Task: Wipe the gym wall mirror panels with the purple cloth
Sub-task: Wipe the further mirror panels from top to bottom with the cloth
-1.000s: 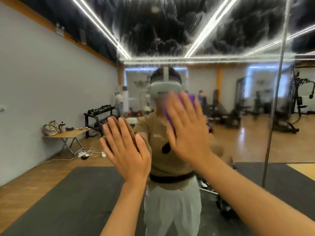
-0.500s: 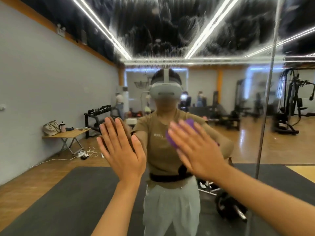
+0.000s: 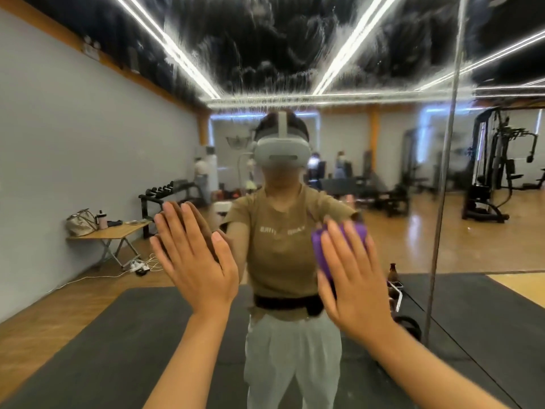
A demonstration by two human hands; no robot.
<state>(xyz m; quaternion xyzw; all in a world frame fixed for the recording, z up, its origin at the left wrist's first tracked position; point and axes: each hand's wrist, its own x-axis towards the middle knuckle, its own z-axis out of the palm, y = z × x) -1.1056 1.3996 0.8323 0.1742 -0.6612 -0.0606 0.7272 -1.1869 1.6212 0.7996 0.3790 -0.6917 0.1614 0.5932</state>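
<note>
Mirror wipe under way, upper glass unfinished

Mirror (image 3: 383, 246) streaked white across the upper part, clearer at chest height; seam (image 3: 445, 172) to a further panel on the right. Purple cloth (image 3: 320, 252) pressed flat to the glass under right hand (image 3: 351, 287), fingers straight, grip released. Left hand (image 3: 194, 261) flat on the glass too, holding nothing. Judged partly done: top streaks and right panel left

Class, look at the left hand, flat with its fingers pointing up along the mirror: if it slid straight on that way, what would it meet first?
Likely nothing but glass: the left hand would keep gliding up the mirror. The cloth lies off to its right, outside that line.
</note>
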